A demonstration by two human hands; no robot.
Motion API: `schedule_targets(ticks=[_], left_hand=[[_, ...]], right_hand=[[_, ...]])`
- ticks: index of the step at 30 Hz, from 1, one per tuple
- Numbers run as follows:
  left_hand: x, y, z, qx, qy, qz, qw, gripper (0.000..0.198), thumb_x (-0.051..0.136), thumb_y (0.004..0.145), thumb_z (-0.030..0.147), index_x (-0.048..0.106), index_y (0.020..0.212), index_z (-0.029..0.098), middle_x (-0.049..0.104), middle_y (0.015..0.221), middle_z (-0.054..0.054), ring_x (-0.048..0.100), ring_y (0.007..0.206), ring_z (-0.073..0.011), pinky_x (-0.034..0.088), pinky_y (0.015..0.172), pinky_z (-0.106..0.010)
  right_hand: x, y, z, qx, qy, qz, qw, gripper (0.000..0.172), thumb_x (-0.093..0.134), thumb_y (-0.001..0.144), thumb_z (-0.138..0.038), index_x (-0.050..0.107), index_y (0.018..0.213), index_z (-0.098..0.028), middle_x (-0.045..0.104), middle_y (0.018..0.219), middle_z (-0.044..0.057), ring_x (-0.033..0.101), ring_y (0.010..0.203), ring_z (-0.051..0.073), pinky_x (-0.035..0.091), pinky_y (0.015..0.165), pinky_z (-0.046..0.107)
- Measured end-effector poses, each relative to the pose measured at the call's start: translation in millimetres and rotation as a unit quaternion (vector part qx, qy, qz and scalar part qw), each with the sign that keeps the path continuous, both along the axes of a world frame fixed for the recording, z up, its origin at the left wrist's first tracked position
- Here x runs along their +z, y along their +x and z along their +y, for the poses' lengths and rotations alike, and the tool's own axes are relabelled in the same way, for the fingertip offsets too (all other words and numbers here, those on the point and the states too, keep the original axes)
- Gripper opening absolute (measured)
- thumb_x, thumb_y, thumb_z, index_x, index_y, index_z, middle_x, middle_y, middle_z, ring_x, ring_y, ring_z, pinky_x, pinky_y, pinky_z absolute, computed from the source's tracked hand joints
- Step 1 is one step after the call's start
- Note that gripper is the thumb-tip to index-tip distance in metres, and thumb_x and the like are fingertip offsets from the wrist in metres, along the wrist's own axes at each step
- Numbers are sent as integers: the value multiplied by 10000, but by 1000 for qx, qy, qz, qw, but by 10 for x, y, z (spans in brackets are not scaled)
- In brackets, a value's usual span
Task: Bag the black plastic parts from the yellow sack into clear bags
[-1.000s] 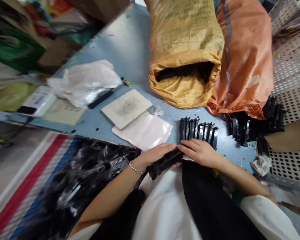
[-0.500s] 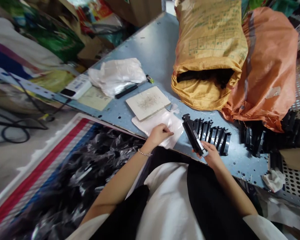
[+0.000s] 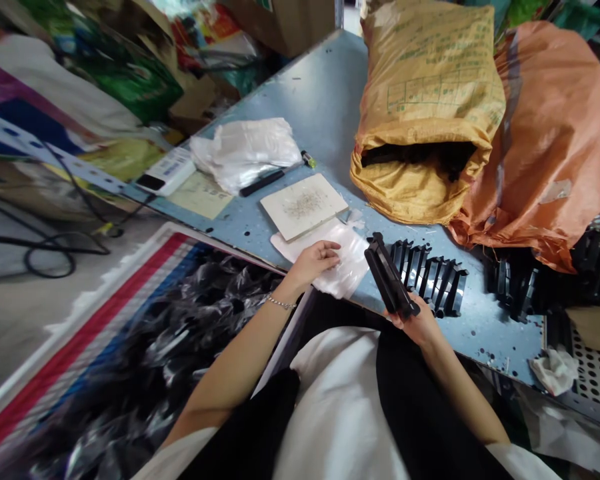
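Observation:
My right hand [image 3: 416, 321] is closed around the lower end of a long black plastic part [image 3: 387, 277], which tilts up and to the left over the table edge. Beside it stands a row of similar black parts [image 3: 430, 270] on the blue table. My left hand [image 3: 316, 265] hovers over or rests on a stack of clear plastic bags [image 3: 347, 257]; I cannot tell whether it touches them. Its fingers are loosely bent and apart, with nothing visible in them. A pale square board [image 3: 304, 205] lies on the far end of the bags.
A yellow woven sack [image 3: 425, 180] with a dark opening and an orange sack [image 3: 555, 153] stand at the right. More black parts [image 3: 515, 287] lie below them. Another bag bundle [image 3: 250, 150] sits at the left. A striped container [image 3: 125, 327] at lower left holds bagged black items.
The black part in my right hand has turned, showing a darker side. My left hand's fingers have loosened and spread a little. The view has shifted slightly.

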State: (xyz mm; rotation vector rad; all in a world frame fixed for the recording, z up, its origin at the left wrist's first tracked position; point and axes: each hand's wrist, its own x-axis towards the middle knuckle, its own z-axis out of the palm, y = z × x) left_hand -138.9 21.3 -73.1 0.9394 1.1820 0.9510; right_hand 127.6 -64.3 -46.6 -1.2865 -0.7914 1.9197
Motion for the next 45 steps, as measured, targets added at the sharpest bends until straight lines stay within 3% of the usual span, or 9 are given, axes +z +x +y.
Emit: schedule_targets(ticks=[5, 10, 13, 20, 26, 30, 35, 41, 45], left_hand=[[-49, 47, 27, 51, 50, 50, 996, 379, 819, 549, 293, 595, 827, 166, 617, 702, 28, 574, 659, -117, 448, 663, -254], [-20, -32, 33, 70, 128, 146, 978, 210, 711, 684, 303, 579, 800, 188, 615, 740, 12, 569, 686, -137, 454, 677, -269], [37, -118, 11, 35, 193, 252, 948, 37, 575, 752, 193, 603, 776, 189, 634, 775, -20, 588, 733, -167, 477, 722, -301], [84, -261, -11, -62, 280, 449, 846, 340, 428, 838, 86, 736, 956, 169, 712, 1058, -130, 638, 1022, -283, 484, 982, -460], [121, -282, -69, -76, 328, 406, 850, 470, 404, 919, 136, 588, 1350, 177, 598, 1372, -93, 564, 1268, -225, 452, 1113, -387], [103, -158, -251, -106, 404, 386, 823, 514, 362, 950, 94, 499, 1437, 184, 568, 1408, -108, 549, 1298, -199, 458, 1127, -377], [83, 69, -520, -112, 474, 334, 807, 615, 385, 957, 58, 347, 1536, 264, 563, 1422, -94, 550, 1306, -173, 479, 1116, -337], [-27, 194, -486, 15, 489, 382, 784, 689, 388, 955, 43, 224, 1579, 283, 536, 1445, -112, 558, 1300, -199, 488, 1105, -355], [-14, 362, -596, -36, 565, 375, 734, 705, 416, 960, 46, 166, 1592, 233, 596, 1380, -123, 610, 1232, -191, 523, 1055, -320]], right_hand=[[-169, -131, -15, 30, -71, 80, 994, 333, 707, 729, -503, 650, 766, -177, 634, 587, 44, 440, 429, 99, 249, 380, 217], [-226, -340, 21, 30, -117, 55, 991, 229, 733, 657, -369, 624, 691, -171, 629, 556, 20, 410, 419, 68, 227, 383, 189], [-176, -439, 43, 27, -106, 55, 993, 215, 718, 658, -358, 636, 708, -165, 629, 542, 14, 400, 395, 62, 228, 375, 191], [-192, -483, 45, 17, -116, 61, 991, 229, 723, 655, -355, 593, 672, -167, 597, 527, -2, 345, 381, 39, 204, 358, 173], [-302, -477, 137, 98, -219, 263, 935, 261, 707, 812, -361, 622, 841, -116, 461, 556, -48, 285, 426, 28, 192, 328, 127], [-439, -512, 270, 42, -215, 388, 895, 222, 670, 863, -284, 596, 979, -110, 338, 583, -105, 196, 420, 17, 209, 321, 67], [-426, -556, 244, 2, -184, 359, 915, 152, 690, 827, -215, 590, 893, -122, 336, 572, -102, 219, 420, 20, 259, 341, 70], [-238, -544, 123, -62, -156, 408, 898, 115, 603, 903, -226, 597, 978, -140, 318, 575, -108, 188, 409, 33, 243, 338, 66], [-243, -558, 182, -37, -94, 247, 964, 190, 635, 872, -330, 586, 835, -151, 361, 551, -97, 194, 408, 33, 195, 334, 112]])
